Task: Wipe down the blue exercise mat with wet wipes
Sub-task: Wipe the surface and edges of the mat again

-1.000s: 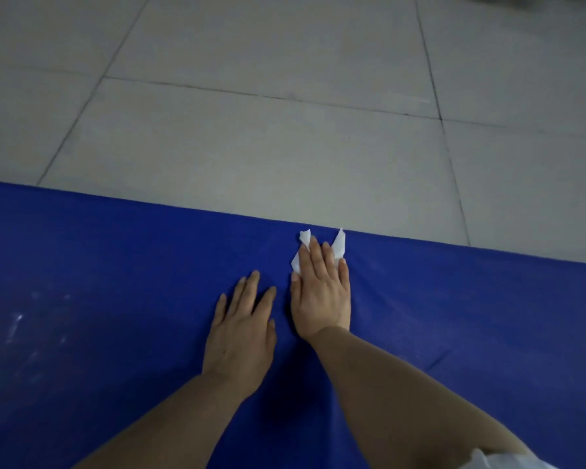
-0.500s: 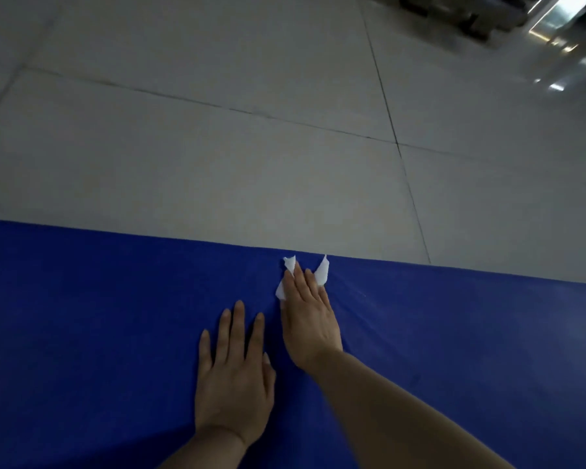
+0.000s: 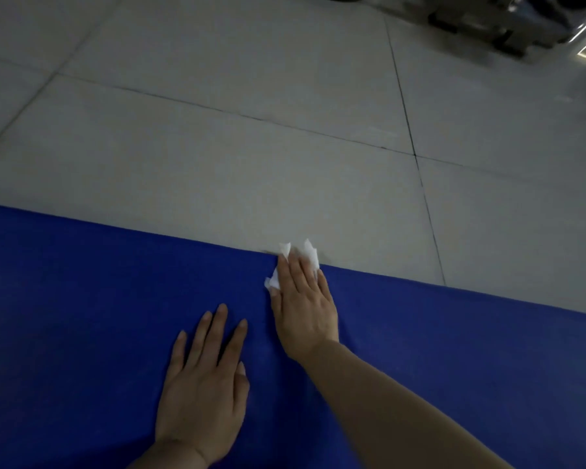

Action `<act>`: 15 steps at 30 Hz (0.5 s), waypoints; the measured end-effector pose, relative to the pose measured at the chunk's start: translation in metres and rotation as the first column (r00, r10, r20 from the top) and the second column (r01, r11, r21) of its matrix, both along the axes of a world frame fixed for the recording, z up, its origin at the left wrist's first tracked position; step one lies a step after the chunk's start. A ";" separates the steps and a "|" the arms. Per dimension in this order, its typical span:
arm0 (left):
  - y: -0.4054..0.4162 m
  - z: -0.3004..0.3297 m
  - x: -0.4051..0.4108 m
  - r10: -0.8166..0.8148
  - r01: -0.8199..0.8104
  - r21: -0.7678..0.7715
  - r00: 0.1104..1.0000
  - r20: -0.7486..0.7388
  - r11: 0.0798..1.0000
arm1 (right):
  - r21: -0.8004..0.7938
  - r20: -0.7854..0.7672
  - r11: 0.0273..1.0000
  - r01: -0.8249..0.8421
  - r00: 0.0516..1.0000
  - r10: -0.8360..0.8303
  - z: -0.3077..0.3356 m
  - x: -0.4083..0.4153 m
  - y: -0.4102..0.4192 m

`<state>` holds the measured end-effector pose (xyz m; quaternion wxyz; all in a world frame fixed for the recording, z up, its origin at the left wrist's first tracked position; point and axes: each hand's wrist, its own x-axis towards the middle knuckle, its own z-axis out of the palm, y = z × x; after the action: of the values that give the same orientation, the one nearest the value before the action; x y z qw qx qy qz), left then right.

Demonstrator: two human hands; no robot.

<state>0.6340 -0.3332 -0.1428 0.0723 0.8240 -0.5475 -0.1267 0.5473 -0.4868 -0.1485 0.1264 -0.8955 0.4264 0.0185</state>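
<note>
While my right hand [image 3: 303, 309] presses the wet wipe [image 3: 310, 256] flat against the blue exercise mat [image 3: 82, 299], I judge that I am somewhere in the middle of the job and not near its end. From the head view, the only one I have, the wipe sits under my straight, close-set fingers at the far edge of the mat, its white corners poking out past my fingertips and over onto the tiled floor [image 3: 251, 130]. A smaller bit of it shows beside my thumb. My fingers lie flat on top of it, pushing it down, not curled round it.

My left hand [image 3: 202, 390] rests palm-down on the mat just beside and nearer to me than the right, fingers straight and slightly spread, holding nothing; it looks to be bracing my weight.

How much of the mat has been cleaned I cannot tell. The light is dim and the surface shows no clear wet sheen or streak that would mark wiped ground from unwiped. The mat runs out of view to both sides and towards me, so a good deal of it may remain.

Around me there is little else. Pale floor tiles with dark grout lines lie beyond the mat, and some dark equipment [image 3: 487, 18] stands well apart in the far right corner, too blurred to name. Nothing lies on the mat in the wipe's path.
</note>
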 end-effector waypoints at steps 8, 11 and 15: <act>0.001 -0.002 -0.003 0.038 -0.039 0.008 0.996 0.077 0.999 | -0.230 -0.102 0.956 0.181 0.973 -0.209 0.014 -0.130 -0.047; 0.000 -0.003 -0.004 0.052 -0.051 -0.009 0.996 0.078 0.999 | -0.188 -0.199 0.895 0.405 0.876 -0.439 0.017 -0.155 -0.058; 0.002 -0.005 -0.002 0.043 -0.042 -0.016 0.995 0.087 0.999 | -0.260 -0.107 0.921 0.291 0.939 -0.327 0.010 -0.092 -0.033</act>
<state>0.6315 -0.3315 -0.1479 0.0568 0.8398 -0.5332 -0.0853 0.4552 -0.5197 -0.1384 -0.0134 -0.8215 0.5699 0.0130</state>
